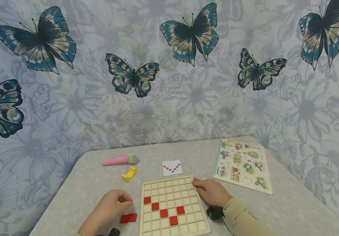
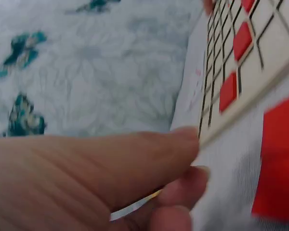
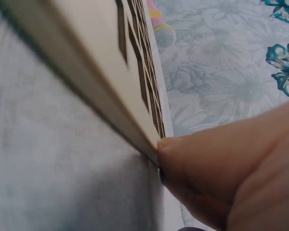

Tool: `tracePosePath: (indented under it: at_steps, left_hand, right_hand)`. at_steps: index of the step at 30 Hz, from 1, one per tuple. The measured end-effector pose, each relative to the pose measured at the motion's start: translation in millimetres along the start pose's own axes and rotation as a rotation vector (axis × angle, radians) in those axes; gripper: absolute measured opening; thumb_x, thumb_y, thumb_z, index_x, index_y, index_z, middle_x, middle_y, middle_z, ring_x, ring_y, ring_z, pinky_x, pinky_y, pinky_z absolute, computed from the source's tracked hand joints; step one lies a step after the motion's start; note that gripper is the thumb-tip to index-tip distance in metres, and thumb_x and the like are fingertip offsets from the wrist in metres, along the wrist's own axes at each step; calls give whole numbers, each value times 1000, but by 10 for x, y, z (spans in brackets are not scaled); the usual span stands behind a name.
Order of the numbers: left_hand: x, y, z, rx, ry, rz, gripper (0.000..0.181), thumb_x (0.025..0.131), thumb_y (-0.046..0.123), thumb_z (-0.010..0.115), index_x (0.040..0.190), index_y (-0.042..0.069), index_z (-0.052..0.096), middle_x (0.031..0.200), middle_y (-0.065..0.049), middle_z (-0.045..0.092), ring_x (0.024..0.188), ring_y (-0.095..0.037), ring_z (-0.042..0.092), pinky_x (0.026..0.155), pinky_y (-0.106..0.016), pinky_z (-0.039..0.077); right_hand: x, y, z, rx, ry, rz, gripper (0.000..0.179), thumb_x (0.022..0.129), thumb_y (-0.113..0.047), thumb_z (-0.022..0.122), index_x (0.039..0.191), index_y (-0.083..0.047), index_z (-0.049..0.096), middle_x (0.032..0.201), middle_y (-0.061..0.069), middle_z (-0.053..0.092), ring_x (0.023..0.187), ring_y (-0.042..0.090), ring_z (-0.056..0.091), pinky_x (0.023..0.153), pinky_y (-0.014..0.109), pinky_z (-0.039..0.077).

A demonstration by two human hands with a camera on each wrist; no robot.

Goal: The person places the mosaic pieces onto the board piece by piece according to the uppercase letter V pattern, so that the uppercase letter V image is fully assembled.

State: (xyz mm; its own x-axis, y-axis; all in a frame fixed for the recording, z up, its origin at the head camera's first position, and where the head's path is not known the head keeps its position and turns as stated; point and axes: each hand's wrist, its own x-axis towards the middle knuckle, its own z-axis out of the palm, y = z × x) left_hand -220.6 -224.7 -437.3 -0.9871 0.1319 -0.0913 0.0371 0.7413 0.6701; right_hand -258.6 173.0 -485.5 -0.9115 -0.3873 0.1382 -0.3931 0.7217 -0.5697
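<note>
A wooden grid board (image 1: 197, 226) lies on the table with several red square tiles (image 1: 164, 213) set in its cells in a V-like line. My right hand (image 1: 213, 191) pinches the board's far right corner, the thumb (image 3: 183, 154) at its edge in the right wrist view. Left of the board, my left hand (image 1: 111, 207) hovers with loosely bent fingers and nothing showing between them. Just below those fingers lie loose red tiles (image 1: 128, 218), side by side on the tabletop. The left wrist view shows these red tiles (image 2: 279, 159) to the right of the thumb.
Behind the board lies a small pattern card (image 1: 172, 167) with a printed V of squares. A pink toy microphone (image 1: 119, 160) and a yellow curved piece (image 1: 129, 174) are at the back left. A picture puzzle board (image 1: 243, 165) lies at the right.
</note>
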Motion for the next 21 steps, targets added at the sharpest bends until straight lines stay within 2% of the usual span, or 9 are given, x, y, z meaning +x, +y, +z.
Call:
tracePosePath:
  at_steps: [2, 4, 6, 11, 18, 21]
  left_hand:
    - [16, -197, -41, -5, -11, -77, 13, 86, 22, 82, 87, 13, 73, 80, 1, 66, 72, -17, 57, 63, -33, 48]
    - [43, -335, -86, -20, -51, -111, 16, 86, 25, 83, 88, 12, 74, 78, 0, 65, 69, -17, 57, 61, -32, 47]
    - [65, -399, -128, -32, -94, -79, 20, 86, 29, 83, 90, 11, 75, 77, 0, 64, 66, -17, 56, 59, -32, 46]
    - [101, -405, -139, -31, -178, 7, 28, 83, 35, 85, 91, 10, 74, 77, 0, 64, 67, -16, 58, 59, -32, 48]
    - [46, -436, -121, -63, -258, 65, 28, 79, 21, 90, 94, 7, 70, 77, -2, 61, 73, -17, 56, 61, -28, 44]
    - [23, -452, -123, -78, -263, 70, 26, 80, 19, 89, 93, 7, 70, 77, -1, 61, 72, -16, 55, 60, -27, 44]
  right_hand:
    - [-13, -13, 8, -3, 0, -6, 35, 103, -19, 63, 137, -12, 67, 150, 5, 57, 132, 37, 59, 103, 56, 48]
    - [-23, -29, 0, -8, 1, -9, 35, 103, -19, 63, 137, -11, 67, 150, 6, 57, 132, 38, 59, 103, 56, 48]
    - [-33, -42, -17, -12, 7, -5, 36, 103, -19, 63, 137, -11, 67, 150, 5, 57, 131, 39, 59, 103, 57, 48]
    - [-40, -30, -43, -15, 18, 17, 35, 103, -20, 63, 137, -12, 67, 150, 3, 56, 131, 38, 59, 103, 57, 48]
    - [-41, -3, -5, -21, 13, 9, 36, 103, -21, 63, 138, -14, 67, 151, 2, 56, 131, 37, 60, 102, 55, 49]
    - [-30, -16, 6, -19, 10, 3, 36, 103, -21, 63, 138, -14, 67, 151, 3, 56, 132, 36, 59, 103, 55, 49]
